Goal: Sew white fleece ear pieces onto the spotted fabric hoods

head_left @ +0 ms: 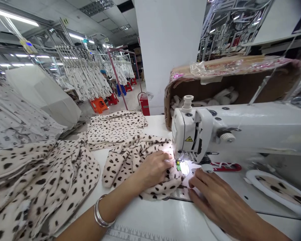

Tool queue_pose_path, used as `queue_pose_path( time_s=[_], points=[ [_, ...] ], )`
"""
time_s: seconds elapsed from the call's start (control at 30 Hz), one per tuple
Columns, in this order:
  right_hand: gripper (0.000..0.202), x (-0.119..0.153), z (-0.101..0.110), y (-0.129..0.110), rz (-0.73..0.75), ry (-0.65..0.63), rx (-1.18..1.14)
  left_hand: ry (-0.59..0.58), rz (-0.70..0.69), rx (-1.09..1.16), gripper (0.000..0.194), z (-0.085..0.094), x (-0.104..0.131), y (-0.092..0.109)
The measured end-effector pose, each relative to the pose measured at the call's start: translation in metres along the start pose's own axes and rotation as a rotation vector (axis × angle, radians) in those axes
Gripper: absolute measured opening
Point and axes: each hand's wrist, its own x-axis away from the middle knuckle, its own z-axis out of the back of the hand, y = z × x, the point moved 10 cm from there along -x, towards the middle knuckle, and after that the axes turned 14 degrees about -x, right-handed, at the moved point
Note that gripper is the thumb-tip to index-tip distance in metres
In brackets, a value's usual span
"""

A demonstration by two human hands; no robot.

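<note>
A white sewing machine [188,130] stands in front of me, its lit needle area over spotted cream fabric [130,157]. My left hand [157,169] rests on this bunched fabric just left of the presser foot [178,164], its fingers curled together and gripping the cloth. To the right of the foot, my right hand [210,190] is low over the machine bed, fingers bent and thumb close to the fingertips. Whatever they pinch is hidden or too small to name. A white strip [214,229] hangs below that hand.
More spotted fabric [65,170] is heaped at left, with a folded piece [115,127] behind. A cardboard box [168,97] holding white rolls stands behind the machine. An oval white-rimmed spotted piece [278,190] lies right, near a red tool [227,166]. A ruler [130,232] marks the front.
</note>
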Motion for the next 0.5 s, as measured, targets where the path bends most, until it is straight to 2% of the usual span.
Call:
queue_pose_path(
  time_s=[0.1,0.23,0.27,0.33,0.4,0.5],
  points=[
    [0.021,0.001,-0.001,0.01,0.036,-0.006,0.107,-0.003,0.102,-0.002,0.013,0.007,0.009,-0.008],
    [0.037,0.002,0.013,0.029,0.176,-0.017,0.267,-0.017,0.254,0.028,0.016,0.018,0.029,-0.03],
    [0.039,0.003,0.018,0.034,0.217,-0.028,0.306,-0.046,0.277,0.049,0.022,0.018,0.032,-0.036],
    [0.038,0.004,0.03,0.042,0.253,-0.042,0.332,-0.151,0.297,0.101,0.047,0.013,0.038,-0.045],
    [0.037,0.002,0.041,0.043,0.219,-0.019,0.339,-0.266,0.3,0.151,0.06,0.007,0.041,-0.051],
    [0.038,-0.007,0.049,0.029,0.048,0.067,0.277,-0.327,0.308,0.194,0.048,0.01,0.044,-0.057]
  ],
)
